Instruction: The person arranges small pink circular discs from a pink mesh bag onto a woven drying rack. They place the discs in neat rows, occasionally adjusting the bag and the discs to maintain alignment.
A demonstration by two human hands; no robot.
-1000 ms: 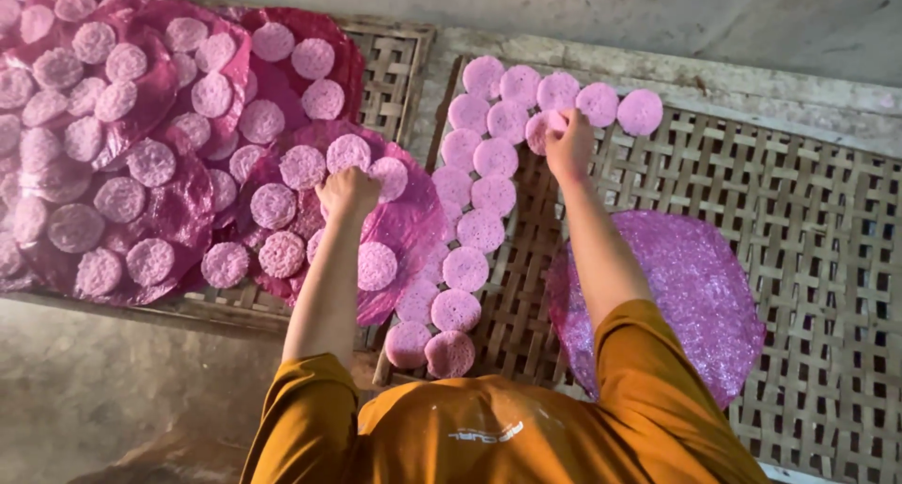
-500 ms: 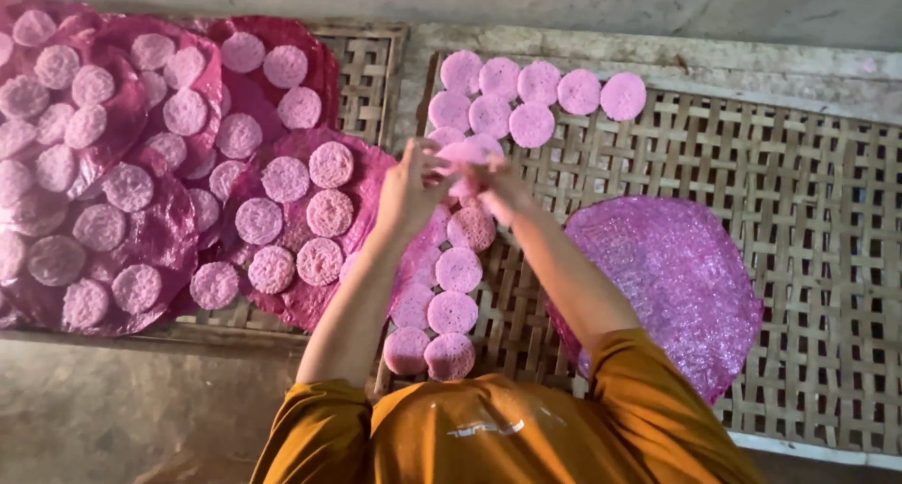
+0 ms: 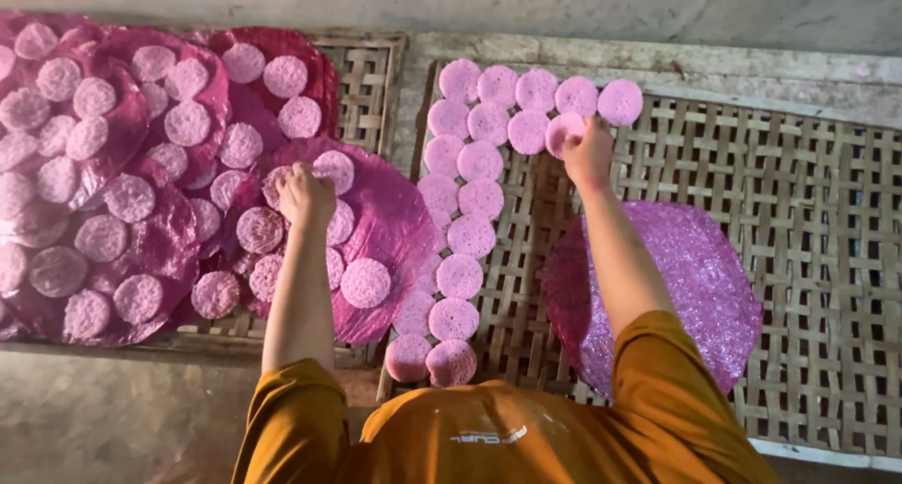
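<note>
Round pink discs lie in rows on the right woven bamboo mat (image 3: 808,258), in a column (image 3: 460,275) and a top row (image 3: 536,89). My right hand (image 3: 590,151) reaches to the top rows and holds a pink disc (image 3: 562,130) down on the mat under that row. My left hand (image 3: 305,195) rests curled on the left mat, its fingers closed on a pink disc (image 3: 282,185) among many discs lying on dark pink plastic sheets (image 3: 395,221). My orange sleeves and shirt fill the bottom of the view.
A large pink plastic sheet (image 3: 705,287) lies bare on the right mat beside my right arm. The left bamboo mat (image 3: 368,80) holds several overlapping sheets covered with discs (image 3: 130,197). A concrete ledge (image 3: 658,14) runs behind both mats.
Half a second ago both hands met over the disc column. Since then my right hand has gone up to the top rows with a disc, and my left hand has returned to the left pile.
</note>
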